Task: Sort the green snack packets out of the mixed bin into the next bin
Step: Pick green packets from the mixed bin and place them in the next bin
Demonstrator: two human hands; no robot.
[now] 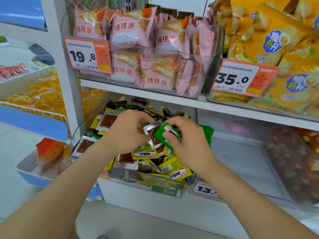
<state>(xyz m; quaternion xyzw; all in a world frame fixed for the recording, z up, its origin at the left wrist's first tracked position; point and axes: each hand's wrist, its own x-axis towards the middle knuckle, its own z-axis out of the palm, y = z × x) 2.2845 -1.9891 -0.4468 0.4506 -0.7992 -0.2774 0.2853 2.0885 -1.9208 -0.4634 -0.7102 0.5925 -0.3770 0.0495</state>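
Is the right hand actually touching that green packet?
Touching. The head view shows the right hand pinching the green packet, thumb pressed on its front; the left hand pinches a silver-backed packet.

Shop; price tags (87, 55); stocked shelves (138, 90)

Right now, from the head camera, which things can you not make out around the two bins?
- Price tag: head view, the right forearm covers the digits after 13.
- Green packets in the right hand: their count, as the stack shows edge-on behind the hand.
- Mixed bin: packets under the left hand are hidden.
- Pink thing at the shelf's back: blurred through clear plastic.
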